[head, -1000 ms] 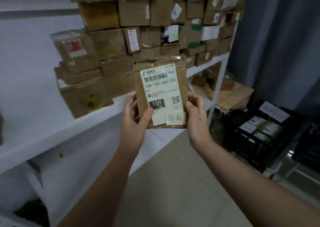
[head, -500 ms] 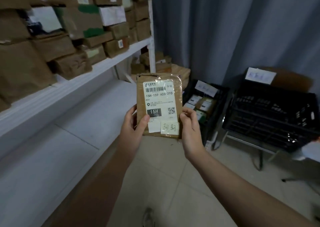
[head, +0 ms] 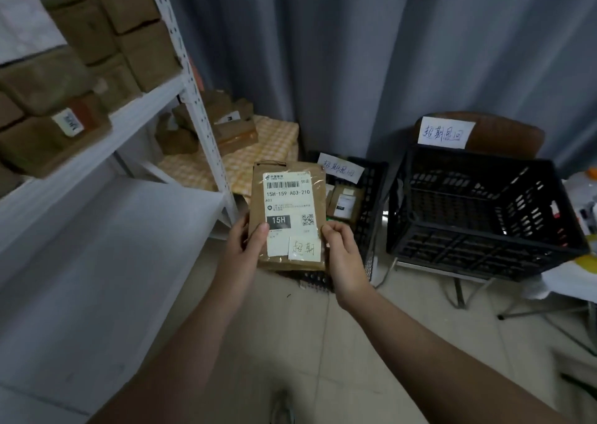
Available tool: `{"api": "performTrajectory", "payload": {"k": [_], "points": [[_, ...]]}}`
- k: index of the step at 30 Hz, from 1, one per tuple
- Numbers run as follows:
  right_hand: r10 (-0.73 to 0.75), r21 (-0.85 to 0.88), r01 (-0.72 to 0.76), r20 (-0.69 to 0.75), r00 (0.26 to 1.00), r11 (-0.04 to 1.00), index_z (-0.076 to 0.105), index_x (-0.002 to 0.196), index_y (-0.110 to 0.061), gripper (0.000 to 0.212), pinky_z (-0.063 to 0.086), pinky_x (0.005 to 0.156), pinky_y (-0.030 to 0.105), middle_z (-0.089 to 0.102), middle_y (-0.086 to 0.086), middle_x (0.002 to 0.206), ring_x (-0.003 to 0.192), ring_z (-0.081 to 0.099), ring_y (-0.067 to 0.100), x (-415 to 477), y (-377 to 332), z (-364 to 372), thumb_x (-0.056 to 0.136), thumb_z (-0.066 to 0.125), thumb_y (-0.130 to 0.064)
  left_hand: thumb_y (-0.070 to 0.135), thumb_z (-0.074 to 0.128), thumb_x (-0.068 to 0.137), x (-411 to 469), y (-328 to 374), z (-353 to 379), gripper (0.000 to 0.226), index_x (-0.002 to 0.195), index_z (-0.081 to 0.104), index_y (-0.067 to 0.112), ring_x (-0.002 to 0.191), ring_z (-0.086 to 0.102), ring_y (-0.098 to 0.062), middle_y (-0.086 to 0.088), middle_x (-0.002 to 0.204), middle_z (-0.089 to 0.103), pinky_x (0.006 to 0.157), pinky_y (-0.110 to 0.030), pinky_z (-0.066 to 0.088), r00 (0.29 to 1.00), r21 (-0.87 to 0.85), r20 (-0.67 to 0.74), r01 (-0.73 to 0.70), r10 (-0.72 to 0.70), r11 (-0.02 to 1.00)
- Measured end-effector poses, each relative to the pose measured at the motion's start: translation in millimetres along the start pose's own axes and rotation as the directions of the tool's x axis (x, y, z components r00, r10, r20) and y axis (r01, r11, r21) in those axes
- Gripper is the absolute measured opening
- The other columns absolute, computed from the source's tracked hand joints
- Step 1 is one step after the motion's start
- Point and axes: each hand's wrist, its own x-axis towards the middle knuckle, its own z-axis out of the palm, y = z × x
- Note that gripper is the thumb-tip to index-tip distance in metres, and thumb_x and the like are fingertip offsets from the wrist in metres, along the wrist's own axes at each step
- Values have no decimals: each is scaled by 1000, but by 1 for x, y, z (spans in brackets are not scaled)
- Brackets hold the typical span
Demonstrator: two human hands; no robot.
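I hold a flat brown parcel (head: 288,197) upright in front of me with both hands. It carries a white shipping label reading 15H-159-A03-210 and a small handwritten note stuck at its lower right. My left hand (head: 244,249) grips its lower left edge, thumb on the front. My right hand (head: 342,255) pinches its lower right edge. Behind the parcel on the floor stands a black crate (head: 371,204) with a handwritten paper sign and a few parcels inside.
A white metal shelf rack (head: 135,113) with several brown boxes fills the left. A larger black crate (head: 484,217) with a paper sign sits on a chair at the right. More parcels lie on a checked cloth (head: 265,152) by the grey curtain.
The view has swung right from the shelf towards the curtain and the black crates. The parcel stays in both hands and now sits in front of the floor crate.
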Motion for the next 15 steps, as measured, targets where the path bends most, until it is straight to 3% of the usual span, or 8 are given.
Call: {"api": "performTrajectory", "payload": {"k": [6,10,13,15], "points": [[24,-56,-28,-74,997,998,56,107,-31,21,50,71,22,66,-6,105,86,65,0,96,-10,-12,95,49,-47,47,39,98,110,3,30,20,109,55,50,74,46,33,51,78,54,56,5,36,994,129,75,69,-79,989],[20,-57,-26,-105,994,998,56,104,-39,13,53,70,22,70,-10,99,86,67,3,168,-21,-45,96,49,-46,55,39,95,181,-5,69,37,131,47,49,82,50,17,40,83,55,68,-14,35,975,166,155,134,-160,977],[26,-47,-32,-117,993,998,56,117,-34,25,52,68,22,70,-11,97,82,68,0,226,-32,-72,95,50,-45,48,44,97,230,-13,102,36,132,42,54,84,52,26,50,85,54,72,-14,35,960,175,235,110,-150,978],[59,-40,-62,-69,996,997,54,120,-32,32,54,69,24,71,-8,99,83,69,3,258,-36,-87,92,55,-47,41,45,98,258,-20,121,37,135,45,47,91,56,20,43,92,59,77,-15,43,968,177,209,103,-140,979]]}}
